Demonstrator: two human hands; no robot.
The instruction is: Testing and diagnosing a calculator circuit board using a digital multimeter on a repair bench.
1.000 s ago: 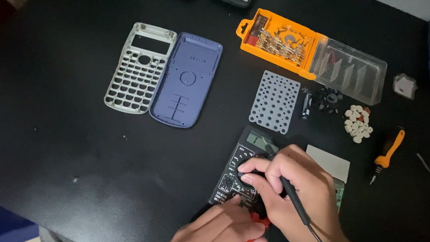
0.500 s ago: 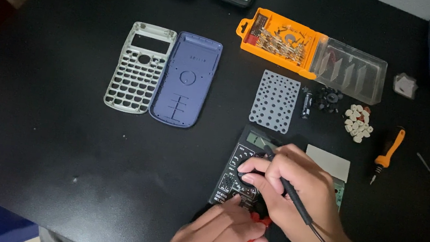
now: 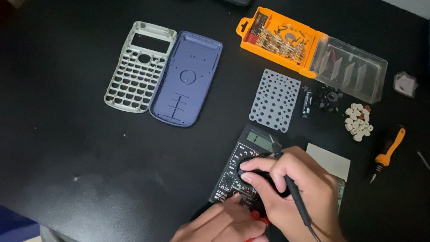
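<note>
overhead, black table [image 3: 49, 133], calculator shells [image 3: 163, 73], hands on multimeter [image 3: 242, 163]

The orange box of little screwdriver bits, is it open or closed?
Open. The orange bit case lies flat on the black table, its clear lid swung out beside it, the bits uncovered.

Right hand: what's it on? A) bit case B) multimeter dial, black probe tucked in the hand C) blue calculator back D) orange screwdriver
B: the right hand has its fingers on the multimeter dial, with the black probe lying across it; the orange screwdriver lies untouched on the table.
</note>
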